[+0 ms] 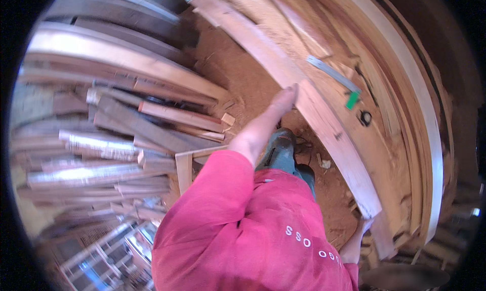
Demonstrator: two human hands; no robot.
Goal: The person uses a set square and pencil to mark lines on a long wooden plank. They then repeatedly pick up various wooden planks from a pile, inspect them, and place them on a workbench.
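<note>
A long pale pinkish wooden plank (324, 119) runs from the upper middle down to the lower right, in front of my body. My left hand (287, 97) is closed on its near edge around mid-length, with most of the fingers hidden. Lower right, my right hand (365, 224) grips the same edge close to the plank's near end; its fingers are only partly visible. Just beyond the plank, a grey metal straight tool (334, 74) with a green piece (352, 100) at one end lies on the wood, beside a small black ring-shaped item (364, 119).
Stacked long boards (405, 88) curve along the right side. Piles of timber (116, 113) fill the left, some ends jutting toward my legs. Brown sawdust-like ground (228, 58) with scraps lies between. A light wooden frame piece (184, 172) stands by my left sleeve.
</note>
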